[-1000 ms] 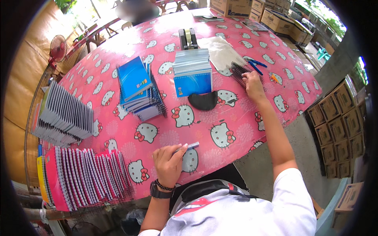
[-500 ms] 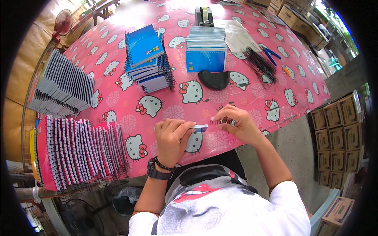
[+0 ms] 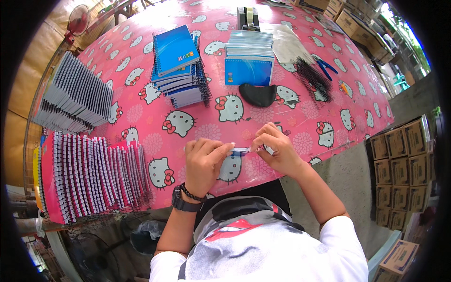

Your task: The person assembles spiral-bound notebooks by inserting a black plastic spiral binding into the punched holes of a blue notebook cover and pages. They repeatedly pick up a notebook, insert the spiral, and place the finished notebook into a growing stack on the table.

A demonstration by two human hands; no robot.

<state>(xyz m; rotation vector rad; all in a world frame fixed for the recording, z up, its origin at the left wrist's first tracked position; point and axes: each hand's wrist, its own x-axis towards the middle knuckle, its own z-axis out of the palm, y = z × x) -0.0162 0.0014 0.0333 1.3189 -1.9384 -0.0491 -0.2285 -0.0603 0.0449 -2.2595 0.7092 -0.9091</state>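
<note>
Above the table's near edge, my left hand [image 3: 204, 164] pinches a small notebook [image 3: 241, 150], seen nearly edge-on with its blue cover partly showing. My right hand [image 3: 278, 149] is closed on a short dark spiral binding coil [image 3: 260, 148], mostly hidden by the fingers. The coil meets the notebook's right end; whether it has entered the holes cannot be made out. Beyond my hands lies a black curved pad or pouch [image 3: 258, 95]. Behind it stands a row of small blue notebooks [image 3: 249, 71]. Farther right is a heap of black coils [image 3: 313, 81] beside blue-handled pliers [image 3: 325, 67].
Spiral-bound blue notebooks [image 3: 176, 50] are piled at centre left. Along the left edge stand stacks of black-coiled notebooks [image 3: 77, 91] and pink-covered notebooks [image 3: 94, 176]. A tape dispenser [image 3: 248, 19] sits at the back. Brown boxes [image 3: 400, 171] are stacked on the right.
My right hand has moved left, bringing the coil up against the notebook's end. The left hand stays nearly in place. The whole view has shifted slightly.
</note>
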